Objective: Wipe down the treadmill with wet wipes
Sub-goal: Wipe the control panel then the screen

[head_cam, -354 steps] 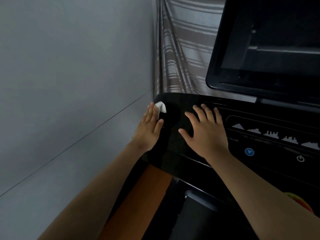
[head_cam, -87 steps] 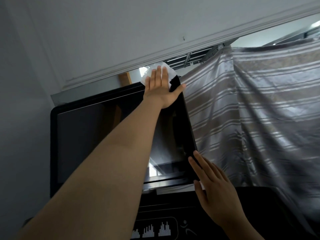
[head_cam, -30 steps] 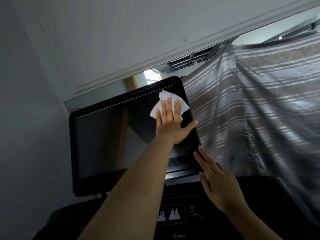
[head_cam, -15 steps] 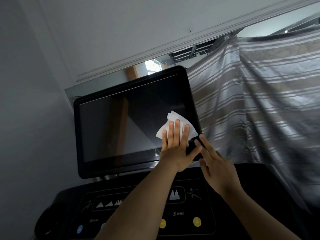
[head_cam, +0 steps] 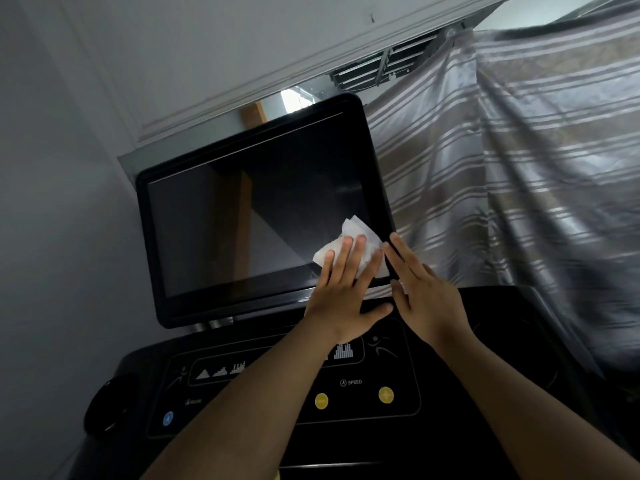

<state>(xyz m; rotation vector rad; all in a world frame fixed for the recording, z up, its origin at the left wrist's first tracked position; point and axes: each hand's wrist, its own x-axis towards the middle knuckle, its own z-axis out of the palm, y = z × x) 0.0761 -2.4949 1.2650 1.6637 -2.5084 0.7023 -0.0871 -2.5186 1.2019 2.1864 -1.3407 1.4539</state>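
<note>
Closest to the camera is the treadmill console [head_cam: 356, 410] with two yellow buttons [head_cam: 321, 400] and a blue button [head_cam: 168, 418] off to the left. Just past that, the left hand [head_cam: 343, 292] is flat on a white wet wipe [head_cam: 351, 233], fingers straight and a bit spread, pressing it onto the lower right corner of the dark screen [head_cam: 242, 220]. The right hand [head_cam: 426, 296] sits right beside it, fingers straight and together, touching the screen's right edge and gripping nothing. A striped curtain [head_cam: 519, 168] hangs behind on the right, with a grey wall [head_cam: 69, 168] on the left.
</note>
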